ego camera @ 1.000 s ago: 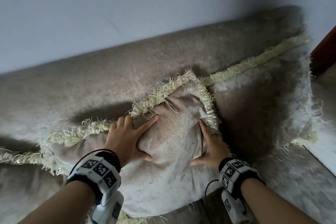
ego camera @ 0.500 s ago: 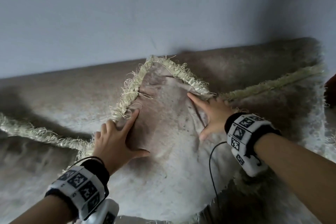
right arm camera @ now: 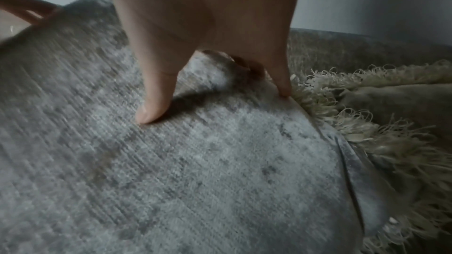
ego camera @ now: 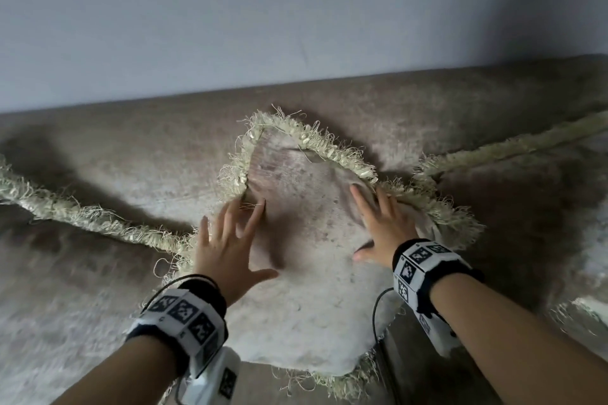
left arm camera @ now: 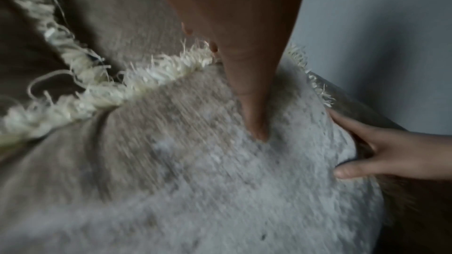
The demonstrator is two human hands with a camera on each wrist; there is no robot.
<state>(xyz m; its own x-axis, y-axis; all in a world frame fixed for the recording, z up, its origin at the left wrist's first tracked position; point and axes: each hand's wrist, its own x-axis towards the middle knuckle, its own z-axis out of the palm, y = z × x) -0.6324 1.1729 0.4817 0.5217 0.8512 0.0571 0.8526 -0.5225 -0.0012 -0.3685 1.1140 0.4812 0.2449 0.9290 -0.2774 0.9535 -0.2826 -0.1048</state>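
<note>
A pale grey-beige cushion (ego camera: 306, 260) with a cream fringed edge (ego camera: 332, 151) leans against the back of a beige sofa (ego camera: 131, 141), one corner pointing up. My left hand (ego camera: 227, 240) lies flat on the cushion's left side with fingers spread. Over on the cushion's right side, near the fringe, my right hand (ego camera: 378, 227) presses with straight fingers. In the left wrist view my left thumb (left arm camera: 254, 119) pushes into the cushion (left arm camera: 220, 181). The right wrist view shows my right thumb (right arm camera: 154, 107) and a finger on the fabric (right arm camera: 195, 161).
More fringed cushions flank it: one to the left (ego camera: 65, 214) and one to the right (ego camera: 510, 154). A plain pale wall (ego camera: 296, 10) rises behind the sofa back. The sofa seat (ego camera: 49, 306) stretches out to the lower left.
The cushion has been pushed up and back against the sofa back. Both hands have slid with it and now lie flatter, with the left fingers more spread.
</note>
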